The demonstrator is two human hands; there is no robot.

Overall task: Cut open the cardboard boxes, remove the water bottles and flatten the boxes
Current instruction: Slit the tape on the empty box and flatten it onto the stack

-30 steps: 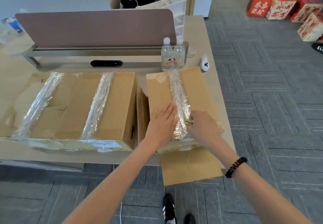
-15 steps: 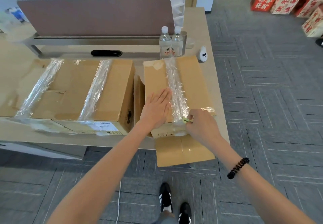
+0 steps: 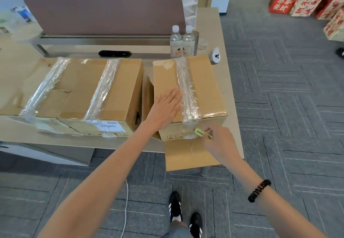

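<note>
A taped cardboard box stands at the desk's right end, with a strip of clear tape running down its top. My left hand presses flat on the top, just left of the tape. My right hand grips a small yellow-green cutter, its tip against the tape on the box's front face. Two water bottles stand upright behind the box. A loose cardboard flap hangs over the desk edge below the box.
A larger taped box and a flattened, taped one lie to the left on the desk. A partition panel stands behind, a person beyond it. A small white device sits near the right edge. Red gift boxes stand on the floor.
My right hand has drawn the cutter along the tape toward me, from the top surface over the front edge onto the front face. My left hand stays pressed on the box.
</note>
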